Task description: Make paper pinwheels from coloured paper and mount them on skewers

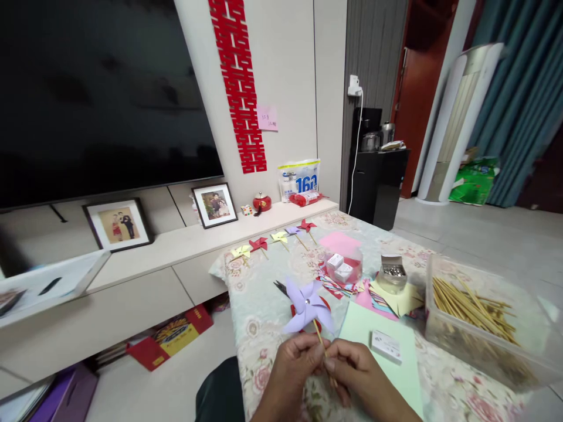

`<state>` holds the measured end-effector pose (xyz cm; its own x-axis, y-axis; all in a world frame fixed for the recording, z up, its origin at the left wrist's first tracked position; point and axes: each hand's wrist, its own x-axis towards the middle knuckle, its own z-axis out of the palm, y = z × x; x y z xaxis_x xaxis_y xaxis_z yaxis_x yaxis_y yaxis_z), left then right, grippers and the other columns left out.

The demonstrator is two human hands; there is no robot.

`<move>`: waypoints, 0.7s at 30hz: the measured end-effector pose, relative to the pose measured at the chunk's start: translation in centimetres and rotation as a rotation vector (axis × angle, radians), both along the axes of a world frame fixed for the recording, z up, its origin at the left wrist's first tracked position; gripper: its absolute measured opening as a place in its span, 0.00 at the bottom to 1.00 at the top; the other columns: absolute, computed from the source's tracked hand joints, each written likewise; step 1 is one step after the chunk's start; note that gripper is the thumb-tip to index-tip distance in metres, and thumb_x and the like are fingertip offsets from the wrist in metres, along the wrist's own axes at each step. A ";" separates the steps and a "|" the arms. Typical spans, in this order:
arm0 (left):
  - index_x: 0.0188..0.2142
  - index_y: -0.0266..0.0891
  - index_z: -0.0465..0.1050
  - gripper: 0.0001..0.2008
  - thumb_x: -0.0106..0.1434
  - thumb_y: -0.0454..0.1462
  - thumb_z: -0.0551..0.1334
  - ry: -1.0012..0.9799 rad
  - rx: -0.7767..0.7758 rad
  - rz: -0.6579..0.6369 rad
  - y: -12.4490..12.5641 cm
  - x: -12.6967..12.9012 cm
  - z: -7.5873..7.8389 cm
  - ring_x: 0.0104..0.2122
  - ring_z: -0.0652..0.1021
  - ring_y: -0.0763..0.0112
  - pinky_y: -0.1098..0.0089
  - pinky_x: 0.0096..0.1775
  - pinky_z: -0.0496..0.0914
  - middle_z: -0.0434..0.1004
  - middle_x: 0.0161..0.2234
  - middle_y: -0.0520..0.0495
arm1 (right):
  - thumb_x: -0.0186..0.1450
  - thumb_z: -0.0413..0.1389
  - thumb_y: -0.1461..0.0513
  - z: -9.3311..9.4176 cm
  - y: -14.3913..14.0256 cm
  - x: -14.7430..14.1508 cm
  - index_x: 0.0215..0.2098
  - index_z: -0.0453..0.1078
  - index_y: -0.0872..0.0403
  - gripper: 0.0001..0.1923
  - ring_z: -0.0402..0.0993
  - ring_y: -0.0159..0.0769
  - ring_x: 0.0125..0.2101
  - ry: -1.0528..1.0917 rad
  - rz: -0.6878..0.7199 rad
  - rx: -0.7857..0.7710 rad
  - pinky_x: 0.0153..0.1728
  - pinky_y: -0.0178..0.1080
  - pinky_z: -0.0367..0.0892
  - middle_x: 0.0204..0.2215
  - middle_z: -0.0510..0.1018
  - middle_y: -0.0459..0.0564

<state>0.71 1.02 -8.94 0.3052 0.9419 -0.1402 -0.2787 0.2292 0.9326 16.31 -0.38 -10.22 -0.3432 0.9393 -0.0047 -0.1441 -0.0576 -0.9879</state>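
A lavender paper pinwheel (303,305) with a metal pin at its centre stands upright on a thin wooden stick in front of me. My left hand (297,363) is closed on the stick just below the paper blades. Beside it, my right hand (352,366) pinches the same stick, fingertips almost touching the left ones. Behind the pinwheel lie scissors (280,287); their dark tips show, and the red handles are mostly covered. Light green paper sheets (407,384) lie under and beside my right hand, with a small white box (386,346) on top.
Several finished pinwheels (258,243) lie along the table's far edge. A clear tub (352,264) holds small white boxes. Near it stand an open box of metal pins (393,271) and paper scraps (398,299). At right is a plastic bin (466,346) of wooden sticks (475,308).
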 end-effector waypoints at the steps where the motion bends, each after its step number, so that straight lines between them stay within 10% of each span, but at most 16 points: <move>1: 0.29 0.34 0.80 0.20 0.50 0.51 0.74 -0.006 -0.002 0.013 0.1 0.1 0.0 0.25 0.71 0.71 0.71 0.30 0.65 0.74 0.23 0.48 | 0.61 0.61 0.42 0.0 0.0 0.0 0.28 0.69 0.56 0.25 0.61 0.24 0.13 -0.004 -0.004 0.000 0.17 0.30 0.53 0.17 0.68 0.40; 12: 0.26 0.34 0.78 0.17 0.51 0.47 0.73 0.055 0.020 0.114 2.0 -0.6 -0.9 0.23 0.66 0.76 0.73 0.28 0.60 0.71 0.22 0.52 | 0.52 0.65 0.37 -1.2 0.6 -1.0 0.28 0.69 0.54 0.30 0.56 0.24 0.14 -0.092 -0.059 -0.075 0.17 0.30 0.49 0.13 0.64 0.38; 21: 0.37 0.34 0.80 0.21 0.48 0.47 0.72 0.035 0.036 0.137 4.7 -3.4 0.4 0.25 0.71 0.72 0.71 0.30 0.65 0.78 0.26 0.48 | 0.54 0.64 0.41 2.0 4.3 -1.7 0.26 0.70 0.55 0.25 0.63 0.28 0.16 -0.224 -0.162 -0.077 0.20 0.31 0.57 0.15 0.69 0.41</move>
<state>-2.69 5.67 -8.50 0.1688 0.9791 -0.1134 -0.2724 0.1569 0.9493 14.63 3.91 -8.18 -0.1710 0.9758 -0.1365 0.0634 -0.1274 -0.9898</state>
